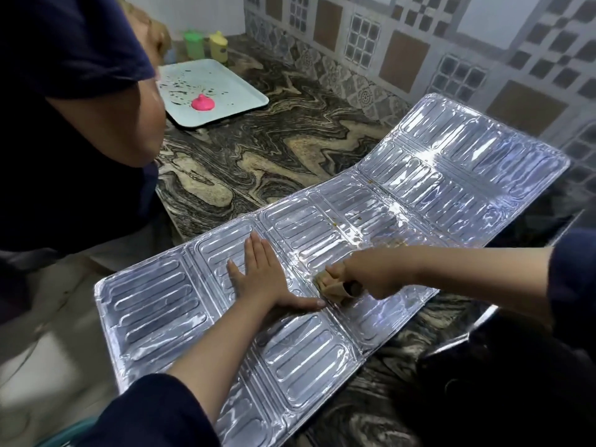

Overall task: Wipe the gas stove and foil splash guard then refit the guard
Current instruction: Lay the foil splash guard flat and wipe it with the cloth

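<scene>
The silver foil splash guard (445, 175) lies unfolded across the marbled counter, its left end hanging past the counter edge and its far right panel curving up. My left hand (261, 279) lies flat on the guard with straight fingers, pressing it down. Just to its right, my right hand (371, 272) grips a beige cloth (332, 287) against the foil near a fold line. Brown specks dot the foil beyond the cloth. The dark gas stove (503, 379) shows at the lower right, partly under the guard.
Another person in a dark shirt (71, 124) stands close at the left. A white tray (232, 82) with a pink object (202, 103) sits at the back of the counter (290, 140), with green and yellow containers (206, 43) behind it. A tiled wall runs along the back.
</scene>
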{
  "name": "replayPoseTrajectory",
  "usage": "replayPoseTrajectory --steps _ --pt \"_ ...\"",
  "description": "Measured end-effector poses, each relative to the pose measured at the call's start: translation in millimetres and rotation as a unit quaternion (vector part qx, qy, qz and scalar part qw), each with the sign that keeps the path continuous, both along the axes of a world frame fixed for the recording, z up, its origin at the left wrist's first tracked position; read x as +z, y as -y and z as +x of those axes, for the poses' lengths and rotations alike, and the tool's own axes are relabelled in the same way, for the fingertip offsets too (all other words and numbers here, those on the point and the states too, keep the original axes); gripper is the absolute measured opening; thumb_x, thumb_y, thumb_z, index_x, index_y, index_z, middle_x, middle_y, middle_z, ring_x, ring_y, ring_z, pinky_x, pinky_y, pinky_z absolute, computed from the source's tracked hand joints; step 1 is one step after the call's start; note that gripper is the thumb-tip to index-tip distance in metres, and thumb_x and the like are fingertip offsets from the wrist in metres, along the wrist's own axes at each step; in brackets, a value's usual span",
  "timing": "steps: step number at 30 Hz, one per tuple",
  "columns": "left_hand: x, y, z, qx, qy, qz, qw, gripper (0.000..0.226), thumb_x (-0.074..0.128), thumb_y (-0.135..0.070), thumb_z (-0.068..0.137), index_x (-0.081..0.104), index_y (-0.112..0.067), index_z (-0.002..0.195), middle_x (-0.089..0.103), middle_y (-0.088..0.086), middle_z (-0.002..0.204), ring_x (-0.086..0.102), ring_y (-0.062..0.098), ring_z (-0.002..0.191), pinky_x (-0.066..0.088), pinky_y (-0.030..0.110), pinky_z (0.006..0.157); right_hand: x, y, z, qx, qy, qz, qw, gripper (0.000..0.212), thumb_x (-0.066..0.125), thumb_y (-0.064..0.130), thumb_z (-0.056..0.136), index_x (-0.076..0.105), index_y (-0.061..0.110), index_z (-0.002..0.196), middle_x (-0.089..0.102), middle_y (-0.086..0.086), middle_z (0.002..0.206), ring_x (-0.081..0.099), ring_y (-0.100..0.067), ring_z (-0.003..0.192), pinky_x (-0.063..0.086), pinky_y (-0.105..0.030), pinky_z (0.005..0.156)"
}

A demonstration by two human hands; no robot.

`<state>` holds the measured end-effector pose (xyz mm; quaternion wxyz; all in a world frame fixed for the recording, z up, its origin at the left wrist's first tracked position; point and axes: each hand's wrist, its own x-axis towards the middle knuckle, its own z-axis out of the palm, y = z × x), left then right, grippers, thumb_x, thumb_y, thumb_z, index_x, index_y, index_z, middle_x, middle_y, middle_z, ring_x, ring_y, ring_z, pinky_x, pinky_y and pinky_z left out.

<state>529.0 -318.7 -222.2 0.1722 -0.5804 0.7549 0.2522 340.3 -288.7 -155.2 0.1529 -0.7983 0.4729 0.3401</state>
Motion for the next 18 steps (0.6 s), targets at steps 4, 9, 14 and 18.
replayPoseTrajectory --steps 4,9,14,18 --pt "1.0 -0.9 1.3 -0.001 -0.008 0.003 1.000 0.168 0.057 -0.094 0.035 -0.032 0.003 0.140 -0.045 0.019 0.144 -0.038 0.035 0.136 -0.008 0.068 0.107 15.5 -22.5 -5.9 -0.023 -0.032 0.090 0.995 0.040 0.052 0.001 0.081 0.060 0.010 0.120 0.065 -0.016 0.112 0.059 -0.032 0.102 0.029 -0.021 0.066" --pt "2.2 -1.3 2.1 -0.004 -0.004 0.002 1.000 0.168 0.055 -0.095 0.034 -0.032 0.004 0.139 -0.045 0.020 0.144 -0.037 0.035 0.136 -0.006 0.068 0.107 19.4 -42.5 -18.1 -0.076 -0.037 0.163 0.983 0.042 0.051 -0.003 0.078 0.065 0.008 0.116 0.065 -0.024 0.101 0.053 -0.022 0.079 0.031 -0.023 0.063" --pt "3.2 -1.7 2.2 -0.009 0.001 0.010 1.000 0.170 0.052 -0.096 0.031 -0.033 0.004 0.138 -0.046 0.020 0.143 -0.038 0.035 0.136 -0.006 0.068 0.107 23.7 -37.1 -41.1 -0.192 0.018 0.197 0.961 0.041 0.057 -0.005 0.069 0.069 0.003 0.107 0.066 -0.028 0.088 0.049 -0.014 0.079 0.046 -0.034 0.068" --pt "4.1 -2.2 4.8 -0.015 0.006 0.022 1.000 0.170 0.054 -0.096 0.031 -0.034 0.003 0.138 -0.048 0.018 0.141 -0.040 0.034 0.134 -0.008 0.068 0.107 48.1 -12.7 -47.8 -0.242 0.066 0.098 0.963 0.031 0.052 -0.011 0.075 0.061 0.018 0.065 0.056 0.002 0.057 0.051 -0.004 0.048 0.043 -0.028 0.057"
